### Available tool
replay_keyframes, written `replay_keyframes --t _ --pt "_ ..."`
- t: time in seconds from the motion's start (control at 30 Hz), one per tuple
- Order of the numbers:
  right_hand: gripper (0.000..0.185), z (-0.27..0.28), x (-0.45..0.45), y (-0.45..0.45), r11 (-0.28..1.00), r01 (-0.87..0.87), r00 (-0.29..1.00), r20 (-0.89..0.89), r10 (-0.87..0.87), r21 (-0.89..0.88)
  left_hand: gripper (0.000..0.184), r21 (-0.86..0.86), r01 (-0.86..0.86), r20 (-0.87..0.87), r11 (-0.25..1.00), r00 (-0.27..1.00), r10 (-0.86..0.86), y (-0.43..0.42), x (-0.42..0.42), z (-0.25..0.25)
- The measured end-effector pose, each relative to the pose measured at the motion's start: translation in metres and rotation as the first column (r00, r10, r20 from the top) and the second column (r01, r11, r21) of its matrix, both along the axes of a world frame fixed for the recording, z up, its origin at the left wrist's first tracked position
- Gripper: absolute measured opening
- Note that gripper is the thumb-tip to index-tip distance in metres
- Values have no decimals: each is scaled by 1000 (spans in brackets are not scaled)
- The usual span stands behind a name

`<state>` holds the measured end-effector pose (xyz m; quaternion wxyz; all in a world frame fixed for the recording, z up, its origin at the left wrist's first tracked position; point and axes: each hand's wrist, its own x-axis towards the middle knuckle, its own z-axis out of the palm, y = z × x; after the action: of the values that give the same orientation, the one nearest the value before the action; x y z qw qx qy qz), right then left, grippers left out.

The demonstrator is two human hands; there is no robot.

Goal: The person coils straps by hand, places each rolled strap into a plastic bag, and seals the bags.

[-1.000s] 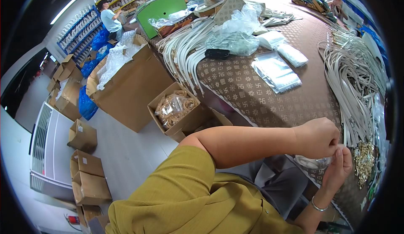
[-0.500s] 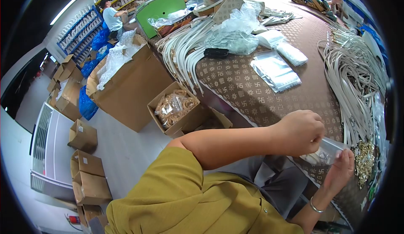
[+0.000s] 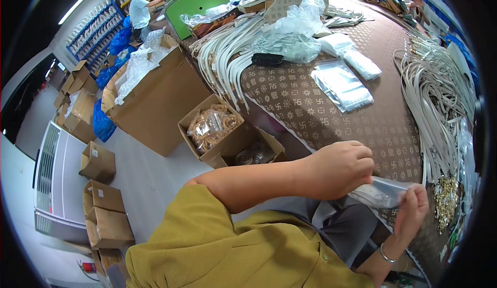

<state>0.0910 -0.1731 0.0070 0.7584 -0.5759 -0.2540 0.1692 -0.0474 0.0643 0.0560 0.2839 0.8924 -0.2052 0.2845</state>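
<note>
My left hand [image 3: 339, 170] reaches across in front of me, closed, with its fingertips pinching the edge of a clear plastic bag [image 3: 385, 190]. Something pale lies inside the bag; its kind is hard to make out. Fingers and thumb of my right hand [image 3: 412, 207], which has a bangle at the wrist, grip the bag's other end. The bag is stretched between both hands, above my lap at the table edge. Farther up the table lies a stack of flat clear bags [image 3: 341, 85], beside a white wrapped bundle [image 3: 362, 64].
Pale straps [image 3: 432, 96] with a heap of gold-coloured hardware [image 3: 446, 200] lie at right. More straps [image 3: 222, 60] hang over the table's left side, near a black pouch [image 3: 267, 59]. An open carton of tan coils [image 3: 212, 127] stands at left. Two people work farther off.
My left hand has moved left along the bag's edge. The bag is now drawn out longer between my hands, and my right hand has shifted slightly left.
</note>
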Motion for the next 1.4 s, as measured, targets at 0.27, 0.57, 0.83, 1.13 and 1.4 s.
replay_keyframes --t 0.27,0.57,0.83,1.13,1.4 --pt "14 20 -59 86 864 -263 516 694 502 -429 17 98 -13 -237 995 971 36 20 -49 7" --pt "11 7 78 57 749 496 489 854 178 -440 13 -64 -744 -559 665 578 594 93 -134 -21" --pt "11 -21 226 59 199 910 318 919 231 -365 22 467 -402 -503 788 611 610 80 -96 -98" --pt "11 -37 242 60 238 882 363 908 209 -407 24 -100 -108 -544 989 838 37 19 17 -54" --pt "14 -4 200 69 418 813 327 912 249 -405 25 -366 -58 -388 929 917 -95 -18 68 -56"
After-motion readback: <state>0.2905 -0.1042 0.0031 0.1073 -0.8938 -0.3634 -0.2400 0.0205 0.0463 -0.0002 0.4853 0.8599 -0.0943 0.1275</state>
